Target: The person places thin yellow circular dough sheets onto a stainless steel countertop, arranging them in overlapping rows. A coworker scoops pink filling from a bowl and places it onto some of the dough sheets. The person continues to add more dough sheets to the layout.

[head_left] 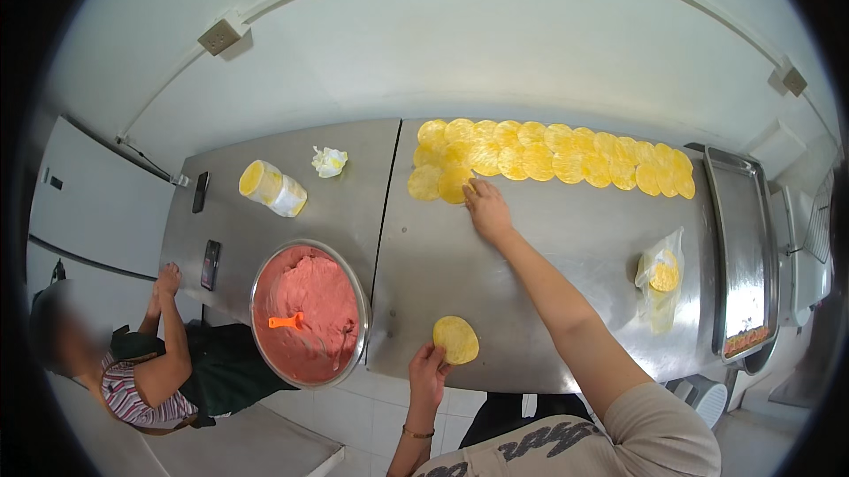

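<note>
1. A co-worker stands at the left end, hands together by the table edge.
2. Two smartphones lie nearby.
3. A wrapped tortilla stack lies on its side.
4. The steel bowl holds pink paste and an orange scoop; crumpled paper lies beyond.
5. The left hand pinches a yellow tortilla over the table's near edge.
6. The right hand touches the left end of the overlapping tortilla rows; whether it pinches, I cannot tell.
7. A plastic bag holds tortillas, near a metal tray.
</note>
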The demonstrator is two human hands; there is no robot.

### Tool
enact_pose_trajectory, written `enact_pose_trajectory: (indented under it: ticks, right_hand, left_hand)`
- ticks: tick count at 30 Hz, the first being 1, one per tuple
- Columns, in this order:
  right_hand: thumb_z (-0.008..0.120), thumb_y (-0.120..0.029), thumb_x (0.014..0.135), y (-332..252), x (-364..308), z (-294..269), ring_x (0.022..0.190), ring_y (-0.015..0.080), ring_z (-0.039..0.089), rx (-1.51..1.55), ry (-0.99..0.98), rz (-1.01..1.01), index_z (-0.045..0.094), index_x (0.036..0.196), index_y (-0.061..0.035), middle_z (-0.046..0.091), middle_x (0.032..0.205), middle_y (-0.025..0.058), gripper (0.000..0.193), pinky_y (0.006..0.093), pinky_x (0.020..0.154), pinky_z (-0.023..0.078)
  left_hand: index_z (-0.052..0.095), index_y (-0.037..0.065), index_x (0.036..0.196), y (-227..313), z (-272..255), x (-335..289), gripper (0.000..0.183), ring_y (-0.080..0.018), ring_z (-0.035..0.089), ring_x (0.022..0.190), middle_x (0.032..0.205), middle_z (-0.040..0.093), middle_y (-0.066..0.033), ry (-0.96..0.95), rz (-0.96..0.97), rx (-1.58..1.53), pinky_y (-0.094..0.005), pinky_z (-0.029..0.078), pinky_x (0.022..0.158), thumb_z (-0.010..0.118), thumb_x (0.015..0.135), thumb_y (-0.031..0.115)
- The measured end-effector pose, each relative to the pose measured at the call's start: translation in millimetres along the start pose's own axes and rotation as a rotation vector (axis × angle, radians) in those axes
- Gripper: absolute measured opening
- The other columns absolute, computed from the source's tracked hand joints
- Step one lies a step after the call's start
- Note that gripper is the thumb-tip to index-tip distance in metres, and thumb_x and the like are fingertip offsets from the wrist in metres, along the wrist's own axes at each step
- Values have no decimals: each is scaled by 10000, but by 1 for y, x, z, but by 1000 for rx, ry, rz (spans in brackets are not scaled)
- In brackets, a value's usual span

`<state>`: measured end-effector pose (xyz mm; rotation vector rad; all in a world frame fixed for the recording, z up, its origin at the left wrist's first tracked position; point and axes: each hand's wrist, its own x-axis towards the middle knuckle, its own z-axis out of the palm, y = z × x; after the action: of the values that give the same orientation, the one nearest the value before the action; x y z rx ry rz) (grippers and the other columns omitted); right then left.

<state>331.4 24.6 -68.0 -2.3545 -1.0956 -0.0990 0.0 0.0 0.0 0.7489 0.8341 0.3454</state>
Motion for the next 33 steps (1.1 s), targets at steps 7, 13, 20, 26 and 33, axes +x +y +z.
enact_pose_trajectory:
  ticks: [7,13,20,26,33]
  right_hand:
    - [615,-146,775,-5,-6,0,1069,256,458,-36,121,-25,579,1125,-82,500,1151,87,357,362,886,404]
    - [625,-146,770,-2,-5,-11,1058,268,452,4,52,-11,571,1132,-63,489,1157,93,375,365,894,397]
    - [664,-146,773,-23,-52,-85,916,217,560,716,-167,99,606,1030,-50,570,1020,82,281,320,774,482]
    - [693,-124,739,-56,-142,-168,789,200,609,895,-294,-165,601,890,-32,620,897,63,199,293,687,498]
    - [643,-62,779,-48,-162,-178,760,153,607,1060,-269,98,603,929,-8,634,863,51,164,277,730,490]
  left_hand:
    - [561,39,993,11,29,2,128,-129,601,867,950,600,-37,-23,7,-47,-285,535,736,560,892,118]
    - [566,35,1018,-4,37,1,151,-127,607,850,944,611,-32,-26,5,-117,-270,539,717,552,897,124]
    - [579,31,1013,-10,51,0,153,-90,609,804,919,617,-25,-46,42,-222,-210,533,708,554,897,128]
    - [583,37,1003,-9,86,6,152,-93,609,823,917,617,-31,-110,105,-230,-209,530,730,556,898,144]
    - [573,43,1021,-12,116,4,192,-116,608,858,951,611,-38,-122,130,-127,-256,521,757,565,898,191]
